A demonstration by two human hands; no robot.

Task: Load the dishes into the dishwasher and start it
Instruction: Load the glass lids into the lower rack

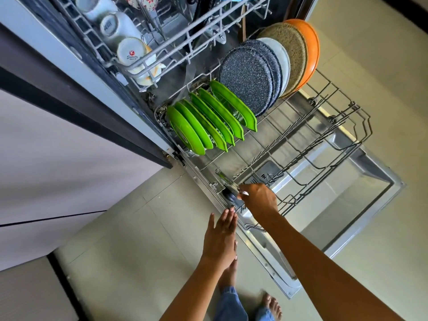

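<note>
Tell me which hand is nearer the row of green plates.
Right. The right hand is over the lower rack's front corner, just below the green plates. The left hand hangs lower still, beside the open door's edge, fingers straight.

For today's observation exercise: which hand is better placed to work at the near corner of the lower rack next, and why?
Probably the right hand: it reaches inside the lower rack, its fingers curled at something there. The left hand hovers open outside the door edge.
</note>
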